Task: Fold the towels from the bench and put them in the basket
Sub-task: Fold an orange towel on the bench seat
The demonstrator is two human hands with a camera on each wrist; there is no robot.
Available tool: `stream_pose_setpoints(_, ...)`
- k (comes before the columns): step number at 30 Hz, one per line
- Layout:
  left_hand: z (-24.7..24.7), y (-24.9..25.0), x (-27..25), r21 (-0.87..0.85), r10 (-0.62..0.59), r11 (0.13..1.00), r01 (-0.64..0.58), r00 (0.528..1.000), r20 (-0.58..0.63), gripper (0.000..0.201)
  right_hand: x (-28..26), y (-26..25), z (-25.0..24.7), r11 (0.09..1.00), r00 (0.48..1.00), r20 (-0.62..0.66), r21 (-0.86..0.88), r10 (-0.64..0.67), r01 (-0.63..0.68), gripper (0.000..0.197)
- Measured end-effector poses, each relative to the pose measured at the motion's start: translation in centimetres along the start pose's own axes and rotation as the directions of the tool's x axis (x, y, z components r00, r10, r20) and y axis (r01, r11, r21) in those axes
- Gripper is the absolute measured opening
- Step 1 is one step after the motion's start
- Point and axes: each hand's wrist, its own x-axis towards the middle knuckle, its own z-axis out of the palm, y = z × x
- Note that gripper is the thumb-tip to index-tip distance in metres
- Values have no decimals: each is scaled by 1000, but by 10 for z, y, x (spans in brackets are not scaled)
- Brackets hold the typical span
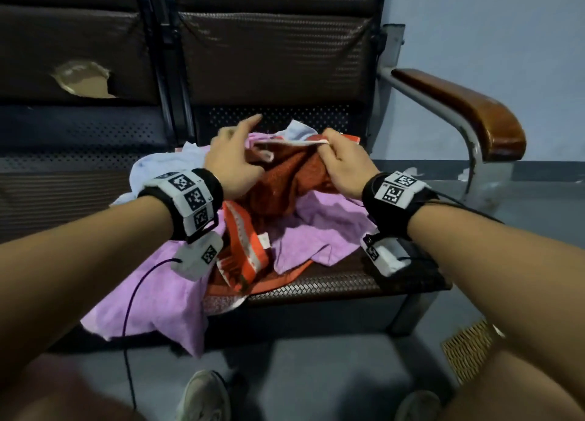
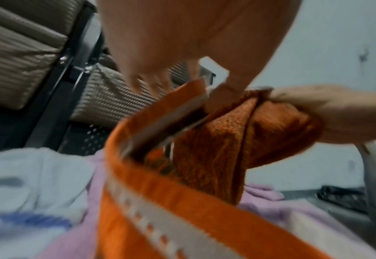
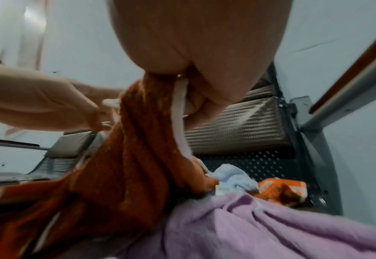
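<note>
An orange towel (image 1: 285, 180) with a white-striped border lies bunched on top of the pile on the bench seat (image 1: 332, 281). My right hand (image 1: 338, 154) grips its white hem, lifting that edge; the right wrist view shows the orange towel (image 3: 133, 166) hanging from its curled fingers. My left hand (image 1: 234, 158) is at the other end of the raised hem and seems to pinch it, index finger sticking out. Under it lie a purple towel (image 1: 323, 227) and a pale blue towel (image 1: 158, 167). A woven basket (image 1: 465, 354) shows on the floor at lower right, partly behind my right forearm.
The bench has a wooden armrest (image 1: 468, 110) on a metal frame at the right and a torn backrest (image 1: 85, 78) at the left. The purple towel hangs over the seat's front edge. My shoes (image 1: 202, 395) stand on the grey floor below.
</note>
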Motion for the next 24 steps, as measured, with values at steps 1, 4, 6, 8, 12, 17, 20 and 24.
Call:
stream_pose_setpoints(1, 4, 4, -3, -72, 121, 991, -116, 990, 74, 94, 0, -7, 1, 999, 998, 41, 0, -38, 38, 15)
stream_pose_setpoints(4, 18, 20, -9, -124, 277, 959, -255, 936, 218, 58, -4, -22, 7, 997, 985, 154, -12, -79, 82, 8)
stream_pose_setpoints(6, 22, 27, -10, -4, 291, 956, -294, 943, 162, 33, -5, -24, 9, 999, 994, 106, 1, -35, 35, 14)
stream_pose_setpoints(8, 18, 30, -10, 27, 300, 953, -301, 953, 40, 14, -5, -21, 7, 995, 995, 82, 84, 50, -57, 15)
stream_pose_setpoints(12, 4, 32, -9, -173, 283, 939, -297, 954, -102, 33, -8, -11, 7, 992, 973, 229, 111, 31, -58, 37)
stream_pose_setpoints(17, 5, 35, -18, -346, 300, 892, -290, 954, -26, 41, 3, 0, 21, 987, 968, 250, -152, -16, 55, 22)
stream_pose_setpoints(20, -2, 22, -13, -239, 209, 943, -232, 971, -116, 39, 4, 12, 20, 955, 954, 264, -290, 142, -62, 15)
stream_pose_setpoints(24, -4, 10, -9, -49, 143, 989, -140, 988, 57, 35, 3, 23, 12, 938, 935, 210, -257, 287, -231, 32)
